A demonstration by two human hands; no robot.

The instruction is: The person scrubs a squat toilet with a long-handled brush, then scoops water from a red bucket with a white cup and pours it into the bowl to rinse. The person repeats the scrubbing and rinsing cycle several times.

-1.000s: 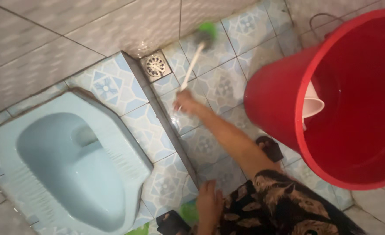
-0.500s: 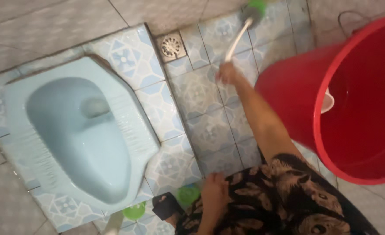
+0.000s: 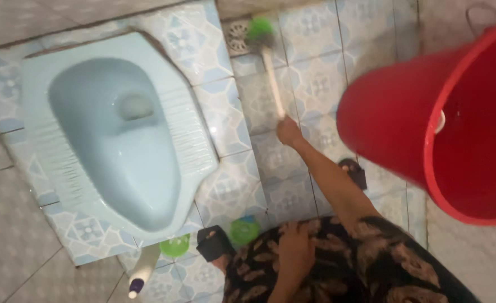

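Observation:
My right hand [image 3: 288, 132] grips the white handle of a toilet brush [image 3: 272, 78]. Its green bristle head [image 3: 259, 31] lies on the patterned floor tiles, right beside the round metal floor drain [image 3: 237, 35]. My left hand [image 3: 295, 252] rests flat on my knee, on the dark patterned cloth [image 3: 371, 258], holding nothing. A light blue squat toilet [image 3: 113, 129] sits on a raised tiled step to the left of the brush.
A big red bucket [image 3: 427, 129] stands at the right, with a white scoop [image 3: 442, 120] just visible inside. A white bottle with a blue cap [image 3: 141, 275] lies at the bottom left beside two green round things [image 3: 175, 245]. Black sandals [image 3: 214, 242] are on my feet.
The brush head has swept left from the far tiles by the wall to the floor drain. My right hand drew back toward me. The view shifted right and down, showing the bottle.

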